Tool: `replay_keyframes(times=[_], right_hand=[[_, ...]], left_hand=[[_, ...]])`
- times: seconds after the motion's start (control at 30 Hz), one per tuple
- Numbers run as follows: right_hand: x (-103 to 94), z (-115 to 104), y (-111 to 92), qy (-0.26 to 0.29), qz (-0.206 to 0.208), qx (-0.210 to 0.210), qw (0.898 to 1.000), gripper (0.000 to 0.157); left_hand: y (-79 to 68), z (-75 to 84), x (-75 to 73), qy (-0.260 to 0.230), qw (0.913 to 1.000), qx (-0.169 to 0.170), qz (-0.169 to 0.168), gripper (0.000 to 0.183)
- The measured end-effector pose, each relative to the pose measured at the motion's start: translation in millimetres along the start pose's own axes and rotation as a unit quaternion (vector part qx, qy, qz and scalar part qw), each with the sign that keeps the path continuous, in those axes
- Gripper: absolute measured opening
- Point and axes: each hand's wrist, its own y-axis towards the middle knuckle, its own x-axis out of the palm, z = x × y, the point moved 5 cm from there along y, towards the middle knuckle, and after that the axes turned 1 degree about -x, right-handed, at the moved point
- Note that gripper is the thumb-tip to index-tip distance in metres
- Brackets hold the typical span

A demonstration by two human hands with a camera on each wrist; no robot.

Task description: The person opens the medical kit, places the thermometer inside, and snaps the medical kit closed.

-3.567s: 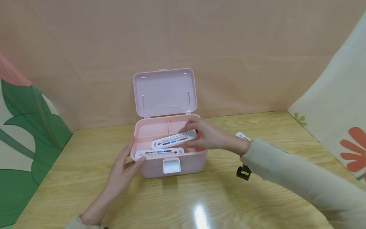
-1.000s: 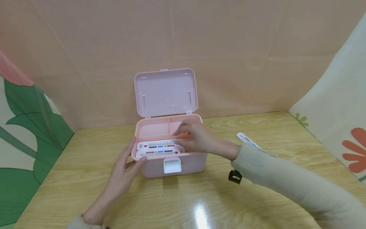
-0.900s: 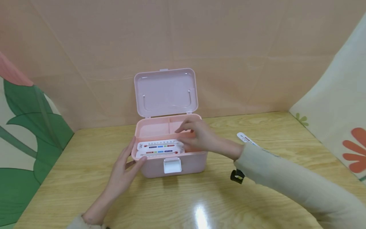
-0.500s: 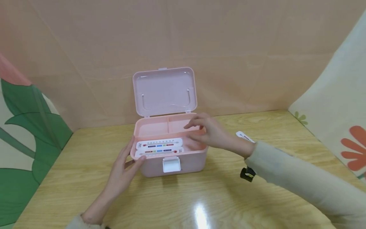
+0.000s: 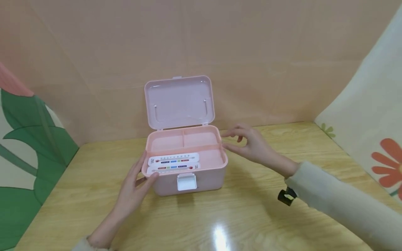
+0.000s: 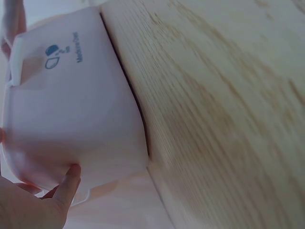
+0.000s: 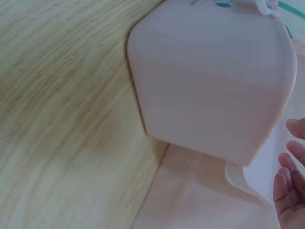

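In the head view, a pink plastic medicine chest (image 5: pixel 204 181) stands on the table, its lid (image 5: pixel 179 101) raised. Two white thermometers (image 5: pixel 173 159) with coloured labels lie side by side in the front compartment. My left hand (image 5: pixel 133 191) rests at the front left corner, thumb at the front rim and fingers along the left side. In the left wrist view, a fingertip (image 6: pixel 74 171) touches the chest's side wall. My right hand (image 5: pixel 251 144) hovers just right of the chest's right rim, holding nothing, thumb and fingers apart.
A divider (image 5: pixel 183 138) splits the back of the chest into two small compartments. A white latch (image 5: pixel 187 182) hangs at its front. The wooden table (image 5: pixel 176 223) meets a beige backdrop (image 5: pixel 267 87) behind the chest. A small black device (image 5: pixel 286 196) is at my right wrist.
My right hand has set the second thermometer behind the first, let go and moved right, out of the chest. Its forearm now hides the thermometer seen earlier on the table. My left hand stays put.
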Motion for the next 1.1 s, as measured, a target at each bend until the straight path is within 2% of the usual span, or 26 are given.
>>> replay_keyframes(times=[0.27, 0.53, 0.8, 1.1], right_hand=[[-8.1, 23, -17, -0.014, 0.030, -0.008, 0.999, 0.025], [-18.2, 52, -37, -0.054, 0.021, 0.033, 0.998, 0.024], [-28.6, 76, -53, -0.081, 0.025, 0.035, 0.996, 0.027], [-35.9, 90, -68, -0.106, 0.020, 0.051, 0.993, 0.026]], left_hand=[[-3.6, -0.8, -3.0, -0.001, 1.0000, 0.005, -0.002, 0.070], [-4.8, -1.6, -5.3, 0.000, 1.0000, 0.009, 0.001, 0.070], [-5.3, -1.5, -5.5, -0.003, 0.9999, 0.014, 0.005, 0.070], [-5.9, -1.8, -5.7, -0.003, 0.9999, 0.016, 0.004, 0.070]])
